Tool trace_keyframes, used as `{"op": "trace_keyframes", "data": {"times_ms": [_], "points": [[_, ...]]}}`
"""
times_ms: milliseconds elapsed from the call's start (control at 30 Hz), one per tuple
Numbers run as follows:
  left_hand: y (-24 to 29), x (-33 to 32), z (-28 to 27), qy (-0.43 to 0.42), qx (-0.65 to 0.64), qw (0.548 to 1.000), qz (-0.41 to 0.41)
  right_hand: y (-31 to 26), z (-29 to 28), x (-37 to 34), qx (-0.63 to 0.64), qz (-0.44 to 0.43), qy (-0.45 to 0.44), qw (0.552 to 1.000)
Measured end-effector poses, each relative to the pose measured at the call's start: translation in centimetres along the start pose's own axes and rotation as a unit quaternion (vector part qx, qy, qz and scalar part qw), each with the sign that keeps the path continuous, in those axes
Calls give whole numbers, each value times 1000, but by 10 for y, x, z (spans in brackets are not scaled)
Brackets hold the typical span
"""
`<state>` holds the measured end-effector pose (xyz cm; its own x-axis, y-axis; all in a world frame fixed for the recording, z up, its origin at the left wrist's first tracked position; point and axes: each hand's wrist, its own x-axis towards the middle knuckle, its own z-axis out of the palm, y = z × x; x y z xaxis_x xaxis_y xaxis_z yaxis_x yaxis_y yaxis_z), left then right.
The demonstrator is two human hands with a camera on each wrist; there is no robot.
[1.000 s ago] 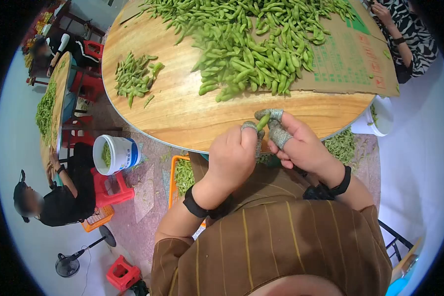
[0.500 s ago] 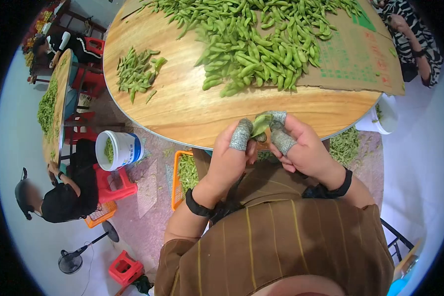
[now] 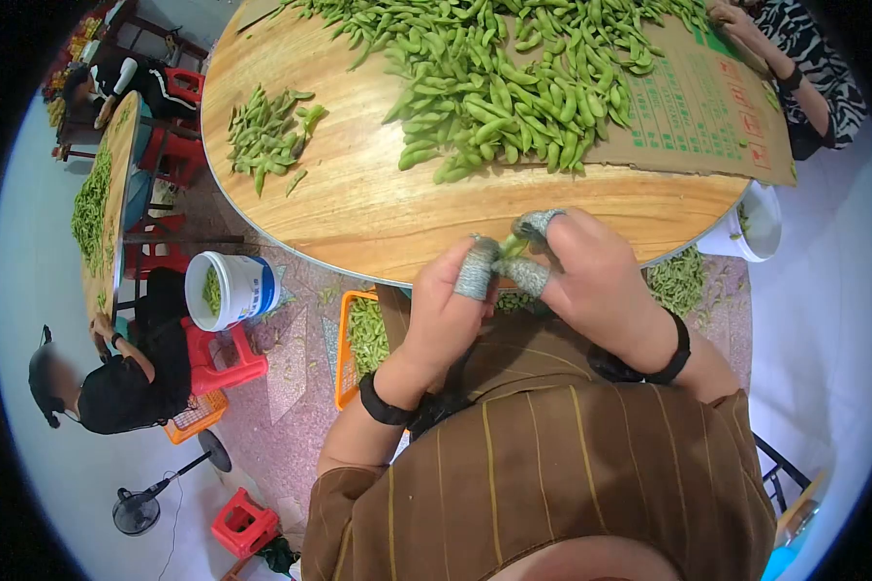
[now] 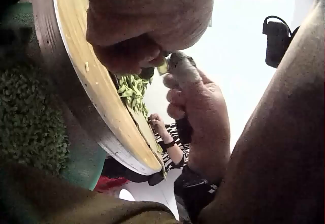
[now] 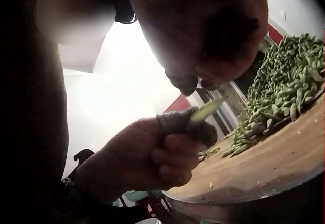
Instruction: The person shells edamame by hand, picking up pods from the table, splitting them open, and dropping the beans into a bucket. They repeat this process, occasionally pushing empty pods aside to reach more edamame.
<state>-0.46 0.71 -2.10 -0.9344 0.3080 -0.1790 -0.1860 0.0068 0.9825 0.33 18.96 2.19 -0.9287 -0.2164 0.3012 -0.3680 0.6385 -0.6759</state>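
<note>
Wrapped fingertips of your left hand (image 3: pixel 448 302) pinch an edamame pod (image 5: pixel 207 110) by the near edge of the wooden tabletop (image 3: pixel 358 215); your right hand (image 3: pixel 599 273) bends its wrapped thumb and forefinger close to it, grip indeterminable. Beyond, a small pod pile (image 3: pixel 264 140) lies left of the large heap (image 3: pixel 513 102), partly on flattened cardboard (image 3: pixel 693 121).

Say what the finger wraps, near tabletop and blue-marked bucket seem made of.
Finger wraps: probably cloth tape, matte, from the grainy grey surface. Near tabletop: wood or laminate; visible grain, soft sheen. Bucket: likely plastic, from its smooth white wall.
</note>
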Motion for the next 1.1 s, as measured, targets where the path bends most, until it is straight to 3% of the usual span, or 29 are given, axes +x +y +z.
{"op": "trace_keyframes", "data": {"times_ms": [33, 167, 233, 267, 300, 333, 367, 433, 633, 667, 700, 733, 833, 967, 1033, 1100], "points": [[1, -1, 1, -7, -95, 995, -29, 3, 3, 0, 0, 1, -1, 1000], [-8, -4, 0, -13, -96, 995, 6, 10, 9, 1, 24, 12, -6, 1000], [-8, -5, -1, -29, -1, 998, 47, 13, 9, 1, 49, 25, -7, 998], [-11, -5, -2, -30, -1, 998, 46, 15, 10, -1, 93, 73, -41, 992], [-15, -3, -3, -41, 43, 993, 106, 17, 10, -3, 138, 122, -75, 980], [-17, -2, -3, -51, 86, 981, 166, 16, 9, -3, 137, 123, -75, 980], [-16, -2, -4, -52, 86, 981, 165, 15, 8, -4, 149, 108, -69, 980], [-10, -4, -3, -68, 98, 988, 101, 15, 8, -7, 161, 95, -63, 980], [-3, -3, 2, -102, 73, 992, 19, 26, 7, -14, 89, 54, -69, 992], [-2, -3, 2, -103, 73, 992, 18, 27, 4, -14, 200, 118, -79, 969], [-1, -3, 1, -122, -38, 992, -21, 29, 2, -14, 307, 180, -88, 930], [-1, -2, 0, -139, -149, 977, -58, 34, 1, -14, 324, 209, -113, 916], [-6, 2, -5, -167, -242, 951, -95, 32, 1, -12, 407, 198, -114, 885], [-3, 2, -4, -189, -280, 935, -109, 35, -2, -10, 383, 199, -157, 888], [-2, 2, -5, -229, -355, 894, -150, 35, -2, -10, 408, 189, -185, 874], [1, 1, -5, -225, -324, 907, -147, 28, -2, -9, 250, 117, -180, 944]]}}
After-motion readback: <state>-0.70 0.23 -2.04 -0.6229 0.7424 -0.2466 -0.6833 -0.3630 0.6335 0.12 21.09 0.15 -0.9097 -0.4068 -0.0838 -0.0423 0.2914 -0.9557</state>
